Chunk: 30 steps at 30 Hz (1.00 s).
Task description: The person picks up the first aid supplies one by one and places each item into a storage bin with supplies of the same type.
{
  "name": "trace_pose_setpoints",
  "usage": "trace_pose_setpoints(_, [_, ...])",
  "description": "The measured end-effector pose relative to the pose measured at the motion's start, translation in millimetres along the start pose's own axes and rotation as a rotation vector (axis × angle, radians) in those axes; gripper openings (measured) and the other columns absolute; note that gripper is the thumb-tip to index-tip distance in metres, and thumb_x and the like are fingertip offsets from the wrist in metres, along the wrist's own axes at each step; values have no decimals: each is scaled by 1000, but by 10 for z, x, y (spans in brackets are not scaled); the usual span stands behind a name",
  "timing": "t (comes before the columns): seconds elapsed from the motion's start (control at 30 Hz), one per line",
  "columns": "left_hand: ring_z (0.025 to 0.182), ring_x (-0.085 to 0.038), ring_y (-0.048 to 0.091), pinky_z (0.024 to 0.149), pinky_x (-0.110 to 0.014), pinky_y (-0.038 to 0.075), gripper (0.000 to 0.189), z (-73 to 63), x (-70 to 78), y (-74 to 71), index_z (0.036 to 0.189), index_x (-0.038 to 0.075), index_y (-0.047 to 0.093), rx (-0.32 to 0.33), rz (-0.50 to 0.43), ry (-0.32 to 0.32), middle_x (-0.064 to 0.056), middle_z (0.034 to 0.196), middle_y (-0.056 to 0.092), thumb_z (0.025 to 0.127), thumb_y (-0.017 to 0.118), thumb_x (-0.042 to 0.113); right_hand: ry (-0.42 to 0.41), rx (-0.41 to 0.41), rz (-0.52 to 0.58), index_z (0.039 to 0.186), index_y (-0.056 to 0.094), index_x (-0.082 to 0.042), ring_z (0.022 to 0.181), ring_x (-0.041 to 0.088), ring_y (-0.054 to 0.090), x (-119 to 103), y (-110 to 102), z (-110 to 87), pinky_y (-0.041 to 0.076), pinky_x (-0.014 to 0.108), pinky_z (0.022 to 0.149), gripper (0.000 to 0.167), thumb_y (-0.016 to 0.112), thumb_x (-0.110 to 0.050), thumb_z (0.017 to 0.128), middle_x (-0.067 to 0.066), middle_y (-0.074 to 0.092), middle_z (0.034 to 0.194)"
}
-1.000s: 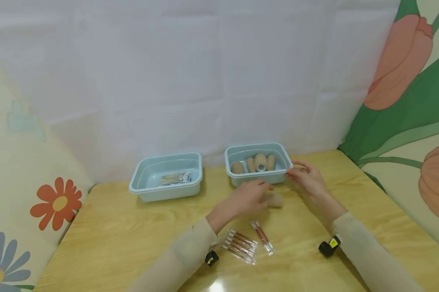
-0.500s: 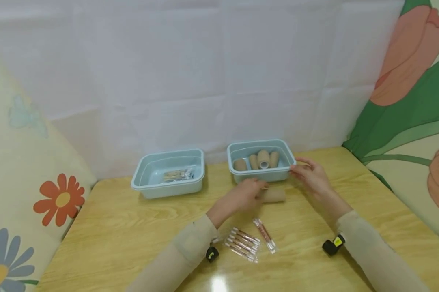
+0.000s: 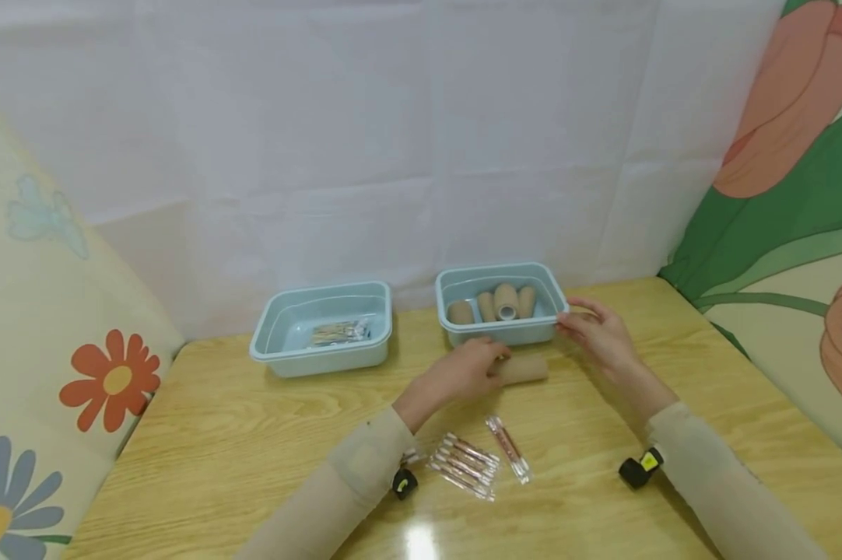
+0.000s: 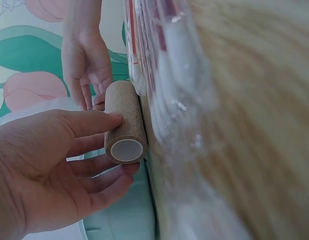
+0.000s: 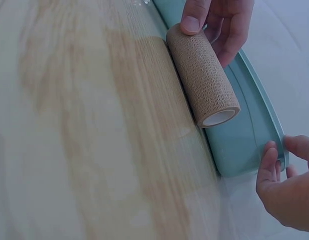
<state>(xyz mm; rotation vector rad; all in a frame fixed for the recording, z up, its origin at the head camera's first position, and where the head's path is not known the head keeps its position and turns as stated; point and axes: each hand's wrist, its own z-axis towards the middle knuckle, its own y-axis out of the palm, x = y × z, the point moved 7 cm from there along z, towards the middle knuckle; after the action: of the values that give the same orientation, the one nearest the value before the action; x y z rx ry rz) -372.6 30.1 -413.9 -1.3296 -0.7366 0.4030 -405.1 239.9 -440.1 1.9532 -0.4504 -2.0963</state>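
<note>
Lying on the table in front of the right-hand blue tray (image 3: 501,336) is a tan, crinkled bandage roll (image 3: 523,369) with a white core. My left hand (image 3: 461,372) grips its left end, the thumb (image 4: 97,121) on one side and fingers curled around the other, as the left wrist view shows. At the tray's front right corner, my right hand (image 3: 603,336) pinches the rim between thumb and fingers; the right wrist view shows this hold on the tray edge (image 5: 267,107). Several more tan bandage rolls (image 3: 506,302) are inside that tray.
A second blue tray (image 3: 323,362) stands to the left, holding a packet of cotton swabs (image 3: 338,333). Nearer me on the wooden table (image 3: 253,451) lie several wrapped swabs with reddish-brown sticks (image 3: 465,465), plus a separate wrapped pair (image 3: 508,449). A white sheet (image 3: 309,155) hangs behind.
My left hand has slid slightly left along the bandage roll, so more of the roll shows. My right hand stays on the tray rim. The head view has shifted slightly.
</note>
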Motion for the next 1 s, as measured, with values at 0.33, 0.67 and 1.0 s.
trace_pose_setpoints(0.33, [108,-19,58,94,-30,48,50,-6,-53,9,136,5,61,-31,-20,-19,-7,124,64,90,78,15,-6,-10,1,134,45,12,79,14,70,-16,5,-8,56,24,80,43,65,8,95,6,71,87])
trace_pose_setpoints(0.67, [108,-19,58,93,-32,48,49,-19,-72,-22,136,6,61,-38,-21,-34,-6,122,63,91,78,18,-8,-9,11,134,45,11,79,15,70,-17,18,9,56,24,80,44,65,7,96,6,71,88])
trace_pose_setpoints(1.0, [115,-20,58,99,-31,47,51,-20,-66,6,136,6,61,-46,-18,-32,-8,128,63,90,79,20,15,-15,19,136,44,11,81,15,71,-24,16,-26,56,26,83,46,65,6,96,8,71,91])
